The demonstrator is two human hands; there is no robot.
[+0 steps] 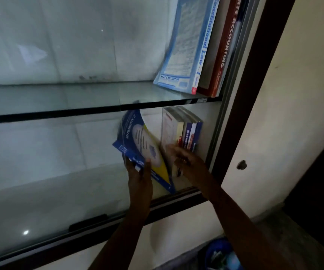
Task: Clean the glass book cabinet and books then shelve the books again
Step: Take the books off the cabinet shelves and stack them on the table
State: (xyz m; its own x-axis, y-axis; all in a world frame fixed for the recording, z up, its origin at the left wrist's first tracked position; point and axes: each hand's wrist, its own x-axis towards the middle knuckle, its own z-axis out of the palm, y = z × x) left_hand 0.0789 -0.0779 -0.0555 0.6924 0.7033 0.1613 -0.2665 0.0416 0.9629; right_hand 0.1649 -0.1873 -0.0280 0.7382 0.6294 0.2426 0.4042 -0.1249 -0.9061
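left arm: bare forearm rising from bottom centre, wrist straight | left hand [139, 177]: grips lower edge of tilted blue-and-yellow softcover mathematics book [135, 133], thumb on its front cover | right arm: bare forearm angled up-left from lower right | right hand [189, 165]: fingers [173, 151] reaching forward, motion-blurred, grip unclear

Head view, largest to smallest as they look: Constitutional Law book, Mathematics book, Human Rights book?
1. Constitutional Law book, top cropped.
2. Mathematics book, tilted, so unsure.
3. Human Rights book, spine only.
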